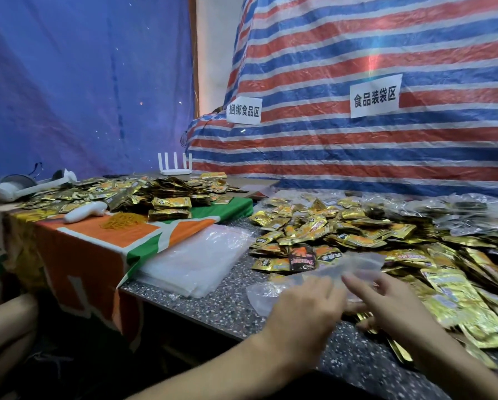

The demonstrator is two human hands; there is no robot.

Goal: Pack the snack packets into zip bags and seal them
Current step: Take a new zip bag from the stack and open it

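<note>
Two hands are meeting at a clear zip bag (pixel 360 262) just above the speckled table (pixel 219 310). The left hand (pixel 305 308) is gripping the bag with curled fingers. The right hand (pixel 392 306) is touching it with fingers stretched out, but blur is hiding whether it has a grip. Gold snack packets (pixel 328 229) are lying heaped just beyond. A right sign (pixel 375 96) is reading "食品装袋区" and a left sign (pixel 243 111) "捆绑食品区".

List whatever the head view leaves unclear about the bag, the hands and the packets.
1. The zip bag: head view, clear and motion-blurred; mouth open or sealed, contents unknown.
2. The left hand and right hand: head view, grip on the bag lost behind the hands' backs and blur.
3. The snack packets: head view, print too small; pile cut by the right edge.
</note>
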